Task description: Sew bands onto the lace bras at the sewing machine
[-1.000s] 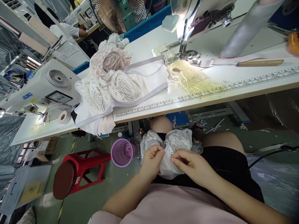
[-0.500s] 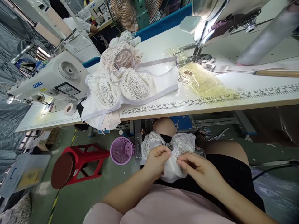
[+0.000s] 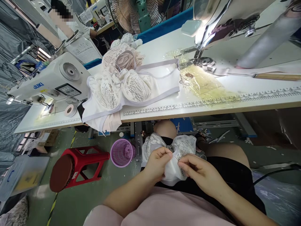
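A white lace bra (image 3: 174, 171) lies across my lap, its patterned cups toward the table. My left hand (image 3: 158, 161) pinches the bra's fabric between thumb and forefinger near the middle. Just to the right, my right hand (image 3: 199, 169) is closed in a pinch at the same garment; any small thing between its fingertips is too small to make out. On the table in front lies another white lace bra (image 3: 136, 86), spread out over a pile of lace pieces (image 3: 117, 56). Neither hand touches that one.
A sewing machine (image 3: 199, 56) with its lamp lit stands at the right of the table (image 3: 155, 116), a second machine (image 3: 68, 75) at the left. A purple basket (image 3: 121, 153) and a red stool (image 3: 82, 163) are on the floor. A fan (image 3: 131, 14) and a person's arm (image 3: 92, 33) are behind.
The camera view has shifted slightly. Both hands keep nearly the same pinch on the bra in my lap.
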`<control>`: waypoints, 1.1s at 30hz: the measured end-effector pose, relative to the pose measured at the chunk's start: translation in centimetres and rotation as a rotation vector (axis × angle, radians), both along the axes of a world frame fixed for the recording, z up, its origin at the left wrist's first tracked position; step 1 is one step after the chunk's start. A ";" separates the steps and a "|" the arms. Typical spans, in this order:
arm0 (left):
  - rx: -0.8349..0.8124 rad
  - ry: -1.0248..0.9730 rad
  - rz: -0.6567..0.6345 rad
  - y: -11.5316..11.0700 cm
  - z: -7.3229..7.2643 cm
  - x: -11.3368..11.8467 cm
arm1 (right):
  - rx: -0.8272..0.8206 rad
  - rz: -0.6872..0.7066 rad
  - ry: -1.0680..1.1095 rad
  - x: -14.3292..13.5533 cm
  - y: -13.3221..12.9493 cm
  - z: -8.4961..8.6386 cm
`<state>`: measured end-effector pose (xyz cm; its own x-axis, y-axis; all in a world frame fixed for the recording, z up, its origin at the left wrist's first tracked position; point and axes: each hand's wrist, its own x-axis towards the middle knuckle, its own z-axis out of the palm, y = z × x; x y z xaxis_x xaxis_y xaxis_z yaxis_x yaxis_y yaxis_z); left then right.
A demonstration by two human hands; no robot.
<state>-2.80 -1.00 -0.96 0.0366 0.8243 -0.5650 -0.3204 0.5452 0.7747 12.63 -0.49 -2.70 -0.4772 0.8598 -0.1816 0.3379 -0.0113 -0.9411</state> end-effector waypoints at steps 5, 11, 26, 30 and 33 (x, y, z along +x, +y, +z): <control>-0.015 -0.033 0.019 0.0 0.1 0.0 | -0.011 -0.008 0.002 -0.1 0.1 0.1; -0.051 -0.046 0.031 0.1 0.3 0.1 | -0.035 -0.017 0.017 -0.3 0.1 -0.1; 0.044 0.028 -0.034 -0.1 0.1 0.0 | -0.046 -0.028 0.032 -0.1 0.0 -0.4; 0.069 0.058 -0.055 -0.1 0.2 0.0 | -0.045 -0.023 0.036 0.0 0.0 -0.2; 0.066 0.084 -0.064 -0.1 0.4 0.0 | -0.044 -0.019 0.038 0.0 0.1 -0.1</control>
<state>-2.81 -1.09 -0.53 0.0453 0.8573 -0.5128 -0.2195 0.5093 0.8321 12.63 -0.39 -2.76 -0.4678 0.8605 -0.2015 0.3015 -0.0589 -0.9516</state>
